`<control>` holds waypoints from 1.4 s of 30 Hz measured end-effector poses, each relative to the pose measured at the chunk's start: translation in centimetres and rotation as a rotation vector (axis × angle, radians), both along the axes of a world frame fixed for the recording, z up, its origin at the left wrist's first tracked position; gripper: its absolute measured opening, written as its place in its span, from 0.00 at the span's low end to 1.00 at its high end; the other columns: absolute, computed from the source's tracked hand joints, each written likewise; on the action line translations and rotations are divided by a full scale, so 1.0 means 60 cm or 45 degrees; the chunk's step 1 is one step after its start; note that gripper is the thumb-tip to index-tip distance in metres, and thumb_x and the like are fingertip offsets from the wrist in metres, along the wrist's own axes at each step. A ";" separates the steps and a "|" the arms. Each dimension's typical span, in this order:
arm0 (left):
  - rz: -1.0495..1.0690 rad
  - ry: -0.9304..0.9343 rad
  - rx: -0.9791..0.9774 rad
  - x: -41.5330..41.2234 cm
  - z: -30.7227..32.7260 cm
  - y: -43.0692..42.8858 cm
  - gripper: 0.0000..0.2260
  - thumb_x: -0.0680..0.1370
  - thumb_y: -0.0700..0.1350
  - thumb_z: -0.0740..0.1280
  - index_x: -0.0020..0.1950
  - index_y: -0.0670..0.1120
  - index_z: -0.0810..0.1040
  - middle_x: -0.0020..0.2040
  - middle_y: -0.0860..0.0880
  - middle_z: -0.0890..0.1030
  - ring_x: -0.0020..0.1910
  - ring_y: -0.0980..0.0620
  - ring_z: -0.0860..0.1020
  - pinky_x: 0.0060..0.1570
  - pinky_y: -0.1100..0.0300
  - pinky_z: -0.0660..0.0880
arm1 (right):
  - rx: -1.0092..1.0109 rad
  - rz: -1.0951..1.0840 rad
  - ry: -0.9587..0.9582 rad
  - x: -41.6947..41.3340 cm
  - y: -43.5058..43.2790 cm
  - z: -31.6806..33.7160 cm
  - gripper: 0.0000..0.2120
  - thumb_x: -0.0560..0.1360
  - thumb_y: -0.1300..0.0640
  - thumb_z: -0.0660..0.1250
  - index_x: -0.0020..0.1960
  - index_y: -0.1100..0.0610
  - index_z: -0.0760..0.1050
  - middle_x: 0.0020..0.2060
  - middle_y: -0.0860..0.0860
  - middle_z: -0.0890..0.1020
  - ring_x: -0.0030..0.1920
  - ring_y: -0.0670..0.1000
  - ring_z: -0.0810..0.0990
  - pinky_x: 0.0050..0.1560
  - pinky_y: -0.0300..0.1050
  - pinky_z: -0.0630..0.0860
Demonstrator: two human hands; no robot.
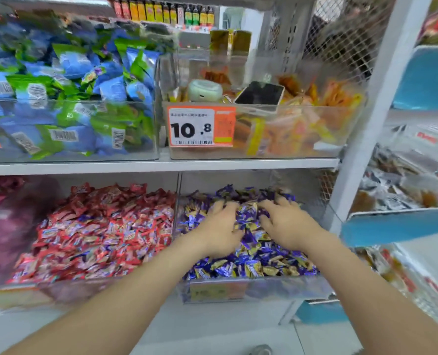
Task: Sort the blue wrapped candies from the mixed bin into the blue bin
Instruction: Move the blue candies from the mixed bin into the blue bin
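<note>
Both of your hands are lying palm down in the blue bin [251,290], on the lower shelf at the right. Your left hand [219,228] is resting on the blue candies [253,265], fingers splayed and lightly bent, tips sinking into the pile; it is released, not clenched. Your right hand [288,224] is sitting just beside it, fingers fanned wide, tips pressing into the wrappers, likewise released. Whether a candy is lying under either palm cannot be told.

The blue candies are showing as small pillow shapes in crinkled, glossy foil, blue-violet with gold panels, and they are lying loosely heaped. The blue bin is clear hard plastic, straight-walled, carrying a blurred orange label on its front. The mixed bin [59,290] is standing against it on the left, in the same clear plastic, and is holding red candies [97,234] in shiny foil with blue ones scattered among them. Motion blur is softening the outer edges of the view
</note>
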State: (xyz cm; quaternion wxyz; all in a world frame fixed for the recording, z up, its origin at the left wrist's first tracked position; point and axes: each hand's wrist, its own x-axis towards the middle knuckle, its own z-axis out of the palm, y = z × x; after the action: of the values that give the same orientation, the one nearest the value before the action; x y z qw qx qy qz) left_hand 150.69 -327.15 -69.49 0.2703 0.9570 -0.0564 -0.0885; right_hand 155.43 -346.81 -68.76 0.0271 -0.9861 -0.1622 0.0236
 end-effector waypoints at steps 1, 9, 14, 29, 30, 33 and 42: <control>-0.063 0.024 0.044 -0.001 -0.006 -0.008 0.31 0.83 0.48 0.63 0.83 0.52 0.54 0.83 0.44 0.52 0.83 0.36 0.51 0.79 0.37 0.54 | 0.020 -0.012 0.007 0.000 -0.006 0.004 0.21 0.84 0.43 0.57 0.75 0.46 0.68 0.65 0.58 0.76 0.67 0.64 0.75 0.68 0.60 0.73; -0.144 -0.513 0.228 -0.035 0.024 0.008 0.17 0.82 0.47 0.59 0.71 0.48 0.73 0.75 0.44 0.68 0.77 0.39 0.62 0.75 0.36 0.61 | 0.468 0.109 -0.175 -0.054 0.069 0.070 0.18 0.81 0.60 0.60 0.68 0.55 0.78 0.57 0.57 0.81 0.60 0.61 0.78 0.61 0.57 0.76; 0.051 -0.873 0.233 -0.100 0.076 0.130 0.05 0.75 0.46 0.61 0.49 0.50 0.75 0.46 0.50 0.75 0.47 0.44 0.73 0.48 0.47 0.73 | 0.760 0.221 -0.140 -0.121 0.192 0.104 0.11 0.73 0.56 0.58 0.50 0.51 0.77 0.44 0.51 0.84 0.48 0.57 0.81 0.50 0.55 0.78; 0.082 0.379 0.558 -0.146 0.026 0.483 0.19 0.65 0.52 0.79 0.52 0.51 0.78 0.43 0.52 0.81 0.40 0.51 0.78 0.41 0.56 0.76 | -0.026 0.968 0.368 -0.119 0.507 0.035 0.28 0.71 0.44 0.79 0.67 0.52 0.77 0.53 0.53 0.83 0.50 0.54 0.77 0.47 0.43 0.69; 0.081 0.439 0.571 -0.142 0.021 0.484 0.24 0.63 0.55 0.81 0.54 0.51 0.78 0.46 0.52 0.81 0.43 0.51 0.79 0.43 0.56 0.78 | -0.107 0.959 0.408 -0.116 0.515 0.025 0.32 0.70 0.42 0.80 0.69 0.53 0.74 0.57 0.53 0.82 0.54 0.56 0.79 0.49 0.43 0.69; 0.064 0.578 0.671 -0.133 0.015 0.478 0.29 0.64 0.60 0.81 0.59 0.50 0.77 0.50 0.52 0.82 0.50 0.48 0.81 0.52 0.54 0.80 | -0.310 0.845 0.340 -0.106 0.534 -0.004 0.45 0.63 0.37 0.82 0.73 0.52 0.69 0.63 0.56 0.78 0.63 0.60 0.77 0.58 0.49 0.76; 0.122 0.439 0.558 -0.120 -0.004 0.457 0.24 0.65 0.46 0.84 0.48 0.46 0.71 0.41 0.51 0.75 0.40 0.49 0.76 0.36 0.58 0.74 | -0.158 0.803 0.389 -0.097 0.555 -0.036 0.48 0.61 0.38 0.84 0.74 0.51 0.67 0.60 0.52 0.80 0.59 0.57 0.78 0.57 0.51 0.79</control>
State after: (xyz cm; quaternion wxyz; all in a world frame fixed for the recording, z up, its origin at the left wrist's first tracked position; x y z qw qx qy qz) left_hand 143.50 -299.71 -69.72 0.0665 0.9651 0.0560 -0.2472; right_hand 149.59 -313.54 -70.92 -0.0175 -0.8724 -0.4509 0.1879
